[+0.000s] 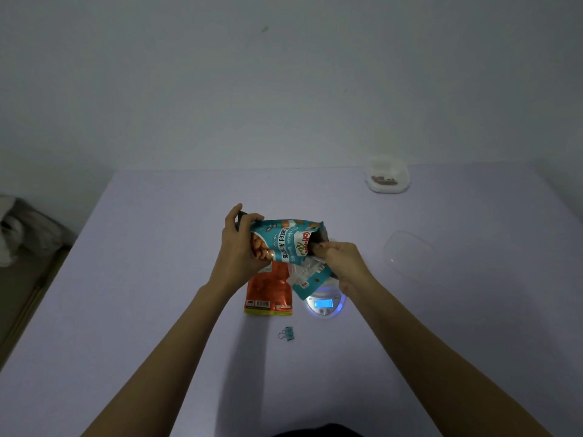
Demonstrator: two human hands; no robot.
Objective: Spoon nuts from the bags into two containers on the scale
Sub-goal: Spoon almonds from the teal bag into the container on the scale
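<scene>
My left hand (240, 244) grips the bottom end of a teal roasted-almonds bag (284, 239), held sideways above the table. My right hand (342, 263) pinches the bag's open mouth, fingertips at the opening. Whether it holds a spoon I cannot tell. Under the bag lies an orange nut bag (268, 294), flat on the table. A round digital scale (325, 305) with a lit blue display sits just right of it, its platform mostly hidden by the teal bag and my right hand. A closed clear container (388, 177) with some nuts inside stands at the far right.
A clear plastic lid (408, 252) lies on the table right of the scale. A small teal binder clip (286, 332) rests in front of the orange bag. The lilac table (157, 279) meets a wall at the back; its left edge drops off to cluttered floor.
</scene>
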